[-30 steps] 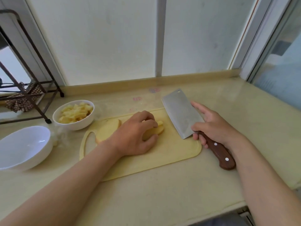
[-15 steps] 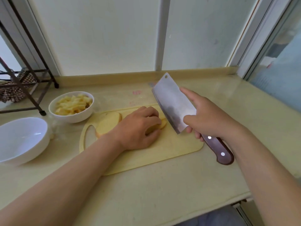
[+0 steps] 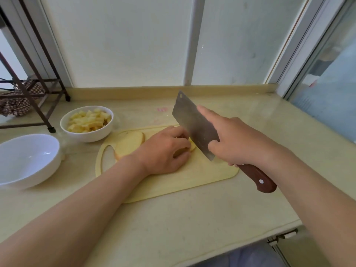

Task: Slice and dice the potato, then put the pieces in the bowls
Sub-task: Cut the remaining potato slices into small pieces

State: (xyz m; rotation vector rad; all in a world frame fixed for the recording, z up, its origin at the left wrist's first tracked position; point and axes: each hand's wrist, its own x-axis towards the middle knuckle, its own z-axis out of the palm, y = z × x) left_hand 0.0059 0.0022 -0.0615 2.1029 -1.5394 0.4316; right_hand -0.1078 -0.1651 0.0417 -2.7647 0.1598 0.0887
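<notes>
A pale yellow cutting board (image 3: 192,180) lies on the counter. My left hand (image 3: 163,151) grips a stack of potato slices (image 3: 191,146) on it with curled fingers, hiding most of them. A large potato piece (image 3: 129,142) lies to the left on the board. My right hand (image 3: 235,141) holds the cleaver (image 3: 194,126) by its brown handle, forefinger stretched along the blade. The blade's edge is down beside my left fingers at the slices. A small white bowl (image 3: 86,135) holds diced potato. A larger white bowl (image 3: 28,160), with nothing in it, stands at the left.
A dark metal rack (image 3: 38,83) with patterned cloth stands at the back left. A window wall runs along the counter's back, a glass pane on the right. The counter's front edge (image 3: 250,247) is close to me.
The cleaver has moved left from the board's right side and come down against the slices by my left fingers. My left hand has stayed on the potato.
</notes>
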